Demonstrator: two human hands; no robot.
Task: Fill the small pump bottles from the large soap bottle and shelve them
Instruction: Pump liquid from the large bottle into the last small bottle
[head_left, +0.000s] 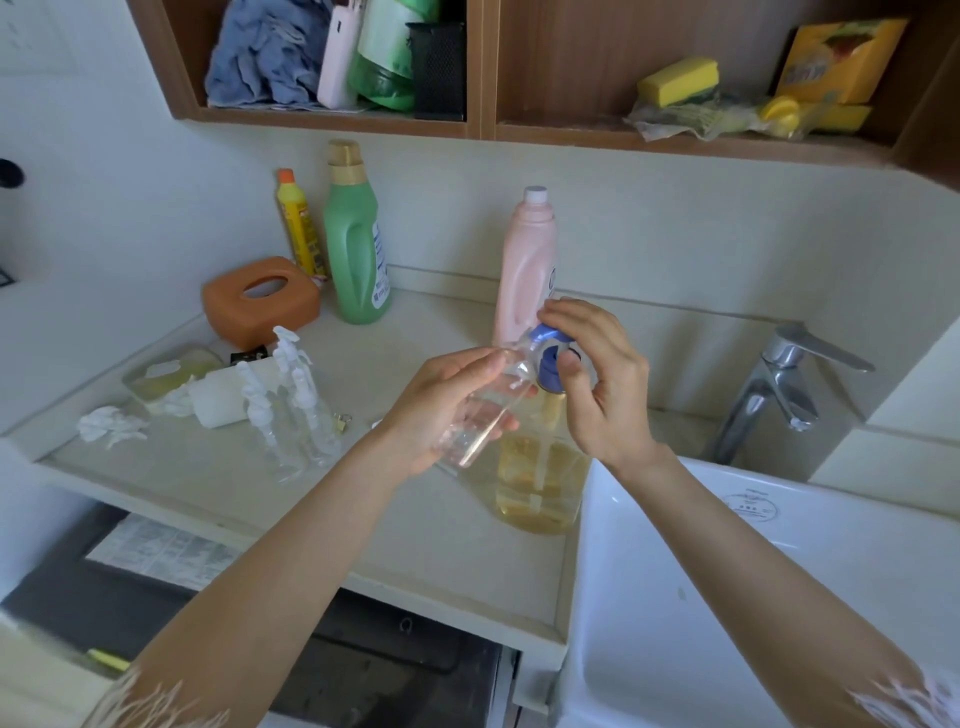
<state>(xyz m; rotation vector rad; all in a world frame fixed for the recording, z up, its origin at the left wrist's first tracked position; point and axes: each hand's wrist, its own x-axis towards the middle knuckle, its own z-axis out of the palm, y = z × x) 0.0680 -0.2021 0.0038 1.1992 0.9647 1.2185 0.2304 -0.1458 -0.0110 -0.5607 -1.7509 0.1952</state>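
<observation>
My left hand (441, 410) grips a small clear bottle (485, 410), tilted with its neck up to the right. My right hand (597, 384) pinches the blue pump head (551, 358) at that neck. Behind and below them, the large soap bottle (540, 483) with amber liquid stands on the counter (415, 530). Two other small clear pump bottles (296, 415) with white pumps stand to the left. The wooden shelf (478, 127) runs overhead.
A pink bottle (524, 265), a green bottle (358, 244), a yellow bottle (298, 223) and an orange tissue box (260, 299) line the back wall. Crumpled tissues (111, 426) lie at left. A white sink (779, 597) and tap (779, 384) sit at right.
</observation>
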